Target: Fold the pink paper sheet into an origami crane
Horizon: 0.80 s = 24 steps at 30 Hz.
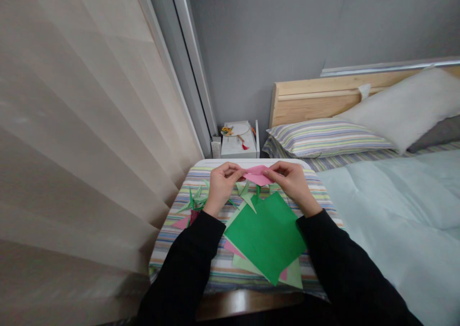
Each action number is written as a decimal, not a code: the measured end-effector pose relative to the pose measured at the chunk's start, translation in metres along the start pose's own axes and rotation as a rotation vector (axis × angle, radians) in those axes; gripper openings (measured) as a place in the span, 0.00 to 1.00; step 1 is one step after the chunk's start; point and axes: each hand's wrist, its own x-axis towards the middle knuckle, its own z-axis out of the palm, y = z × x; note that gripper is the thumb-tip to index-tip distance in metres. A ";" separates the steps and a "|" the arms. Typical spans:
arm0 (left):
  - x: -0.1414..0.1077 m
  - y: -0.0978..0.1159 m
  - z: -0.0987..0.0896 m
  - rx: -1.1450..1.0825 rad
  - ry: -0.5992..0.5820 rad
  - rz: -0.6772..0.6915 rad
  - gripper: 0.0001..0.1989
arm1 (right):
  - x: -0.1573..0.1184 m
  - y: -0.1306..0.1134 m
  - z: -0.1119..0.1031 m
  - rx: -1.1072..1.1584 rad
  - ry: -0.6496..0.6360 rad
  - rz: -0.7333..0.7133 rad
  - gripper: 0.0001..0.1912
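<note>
A folded pink origami paper [258, 175] is held up between both hands over the far side of the small table. My left hand [223, 185] pinches its left corner between thumb and fingers. On the other side, my right hand [293, 181] grips the right part, thumb in front. Below lies a stack of square sheets, a dark green sheet [268, 240] on top, with light green [295, 274] and pink edges showing beneath. Folded light green paper pieces [247, 196] sit just behind the stack. More folded green pieces [196, 200] and a pink one [180, 223] lie left of my left wrist.
A striped cloth [168, 242] covers the table. Pleated curtain [89, 149] hangs close on the left. The bed [388, 206] adjoins on the right, with a striped pillow [334, 137]. Behind stands a white nightstand [237, 149] holding a hoop and a red tassel.
</note>
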 end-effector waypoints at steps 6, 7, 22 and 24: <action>-0.001 0.000 0.001 -0.028 0.021 -0.004 0.17 | 0.001 0.004 0.002 0.090 0.061 0.011 0.18; 0.000 0.000 0.001 -0.035 0.030 -0.002 0.17 | 0.001 0.004 0.002 0.098 0.064 0.014 0.18; 0.001 -0.004 -0.001 -0.080 0.031 0.030 0.19 | -0.002 0.000 0.005 0.059 -0.031 -0.016 0.14; 0.001 -0.004 0.000 -0.072 0.000 0.035 0.19 | -0.003 -0.001 0.005 0.043 -0.033 -0.026 0.12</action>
